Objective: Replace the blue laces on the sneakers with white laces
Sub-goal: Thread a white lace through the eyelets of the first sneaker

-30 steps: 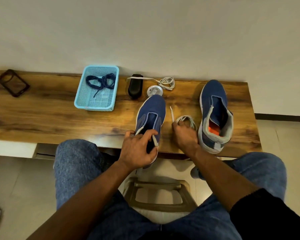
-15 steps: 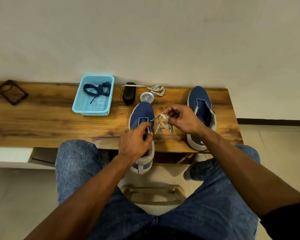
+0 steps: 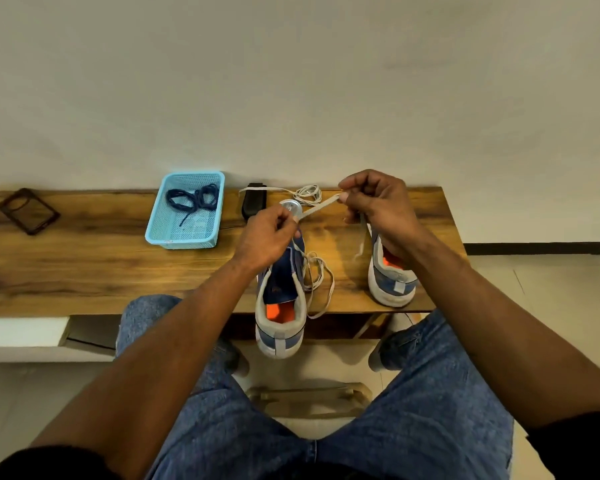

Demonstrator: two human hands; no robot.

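Two hands hold one flat white lace (image 3: 317,207) stretched taut between them above the wooden tabletop (image 3: 84,268). The left hand (image 3: 267,237) pinches it between thumb and curled fingers (image 3: 286,220); the right hand (image 3: 378,206) pinches the other stretch with its fingers (image 3: 347,192) bent round it, raised a little higher and nearer the wall. From the left hand the lace drops into loose loops lying beside and partly over the near blue fabric sneaker with a grey heel and orange insole (image 3: 281,306). That sneaker sits at the front edge of the tabletop, its heel hanging past the edge toward the person's knees. The second blue sneaker (image 3: 390,275) stands to the right, under the right wrist, its heel also close to the front edge and near the tabletop's right end.

Between the two sneakers lies a strip of bare wood. To the left, a light blue plastic mesh basket (image 3: 160,233) holds the dark blue laces (image 3: 193,199), well apart from the hands. Behind the hands, by the wall, lie a black oblong device (image 3: 253,202), a small round silver object (image 3: 290,206) and a coiled white cord (image 3: 307,194). A dark transparent phone case (image 3: 28,211) lies at the far left.
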